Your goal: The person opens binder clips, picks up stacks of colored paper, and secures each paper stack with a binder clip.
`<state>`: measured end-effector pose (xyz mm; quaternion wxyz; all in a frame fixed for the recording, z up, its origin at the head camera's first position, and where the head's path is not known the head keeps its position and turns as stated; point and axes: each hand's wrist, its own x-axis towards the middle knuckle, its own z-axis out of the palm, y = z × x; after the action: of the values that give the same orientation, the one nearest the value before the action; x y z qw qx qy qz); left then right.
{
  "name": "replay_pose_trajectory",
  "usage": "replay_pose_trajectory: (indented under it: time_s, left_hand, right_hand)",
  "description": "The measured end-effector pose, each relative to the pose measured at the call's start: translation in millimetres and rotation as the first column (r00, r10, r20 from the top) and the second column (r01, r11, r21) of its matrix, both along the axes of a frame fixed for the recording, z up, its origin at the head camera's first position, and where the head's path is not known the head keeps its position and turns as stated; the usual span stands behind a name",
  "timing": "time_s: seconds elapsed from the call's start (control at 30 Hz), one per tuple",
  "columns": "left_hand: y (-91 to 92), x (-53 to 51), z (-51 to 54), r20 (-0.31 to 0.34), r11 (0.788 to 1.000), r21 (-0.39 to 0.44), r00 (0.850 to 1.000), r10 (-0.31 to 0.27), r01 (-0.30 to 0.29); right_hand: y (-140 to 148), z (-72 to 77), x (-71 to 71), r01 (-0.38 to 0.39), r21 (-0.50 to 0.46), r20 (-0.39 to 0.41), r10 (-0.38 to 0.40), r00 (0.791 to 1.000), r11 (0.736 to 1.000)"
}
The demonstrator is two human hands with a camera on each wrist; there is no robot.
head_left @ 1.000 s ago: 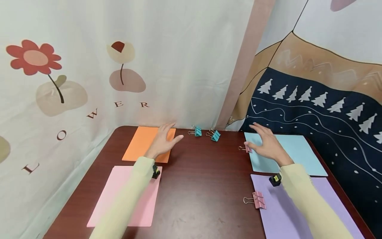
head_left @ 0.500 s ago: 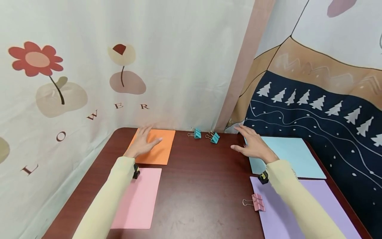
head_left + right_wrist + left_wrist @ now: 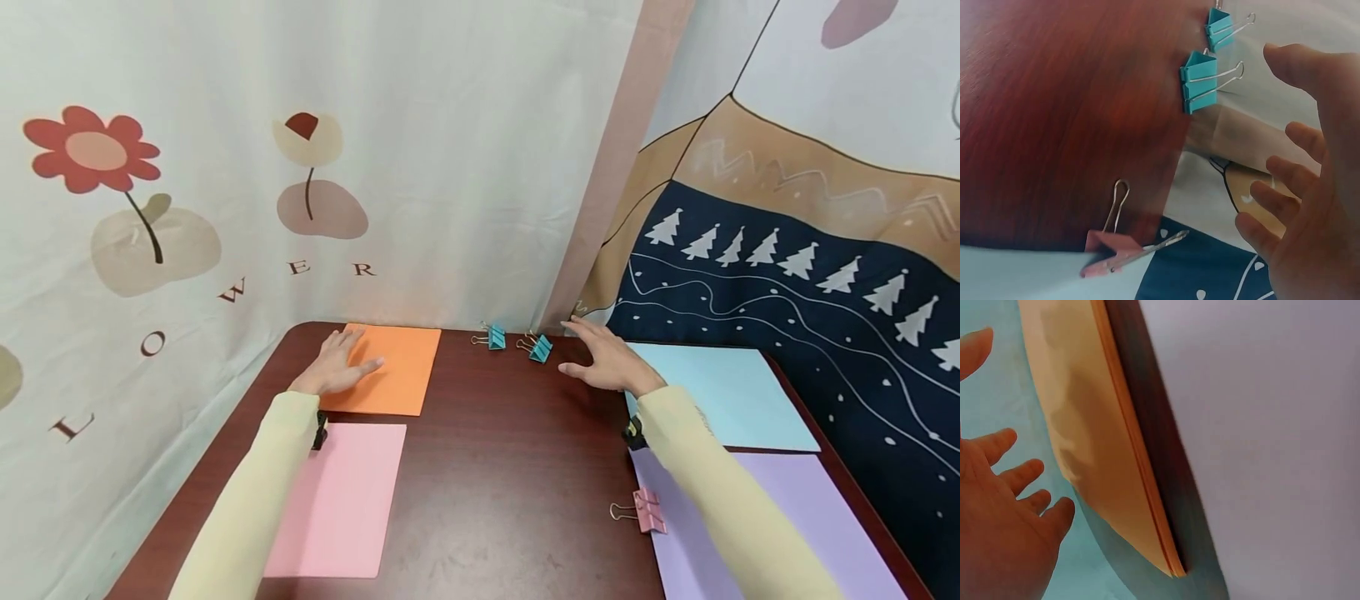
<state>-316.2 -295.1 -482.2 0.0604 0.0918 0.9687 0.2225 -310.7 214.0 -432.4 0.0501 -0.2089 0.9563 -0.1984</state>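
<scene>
My left hand [image 3: 336, 364] hovers over the orange paper stack [image 3: 401, 367], fingers spread and holding nothing. The left wrist view shows the stack's layered edge beside the hand. Toward the right, my right hand [image 3: 603, 358] is above the tabletop, near the light blue paper [image 3: 731, 396], also with extended fingers and nothing in them. Two teal binder clips, the nearer one [image 3: 538, 348] and the farther one [image 3: 492, 337], lie at the back edge. A pink binder clip [image 3: 1110, 250] grips the light blue paper's edge in the right wrist view; my right hand and forearm hide it in the head view.
Pink paper [image 3: 348, 500] lies at the front left, partly under my left sleeve. Purple paper [image 3: 817, 508] lies front right, with another pink binder clip [image 3: 648, 510] on its left edge. Printed curtains [image 3: 465, 167] hang behind the dark brown table [image 3: 517, 500].
My left hand has moved left and slightly down across the orange paper. My right hand has shifted left, off the light blue paper toward the teal clips. Papers and clips stay in place.
</scene>
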Motion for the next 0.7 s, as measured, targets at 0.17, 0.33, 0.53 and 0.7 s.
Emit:
replay_pose_trajectory:
  time_s: [0.17,0.33,0.53,0.7]
  left_hand:
    - [-3.0,-0.4,-1.2,0.014,0.999,-0.004,0.999,-0.031,0.032]
    - [-3.1,-0.4,-1.5,0.01,0.999,-0.005,0.999,-0.05,0.05]
    - [-5.1,-1.0,-6.0,0.028,0.997,-0.063,0.998,-0.048,0.05]
    - [-0.2,-2.8,-3.3,0.052,0.998,-0.056,0.998,-0.038,0.041]
  right_hand:
    - [-9.5,-0.6,-8.4,-0.001,-0.033,0.052,0.003,0.999,0.999]
    - [-20.3,-5.3,-20.3,-0.029,-0.022,0.046,0.03,0.998,0.999]
    - [-33.0,-11.6,-31.3,-0.063,-0.038,0.039,0.065,0.997,0.997]
    - [-40.0,-14.9,-39.0,-0.073,-0.021,0.018,0.073,0.997,0.997]
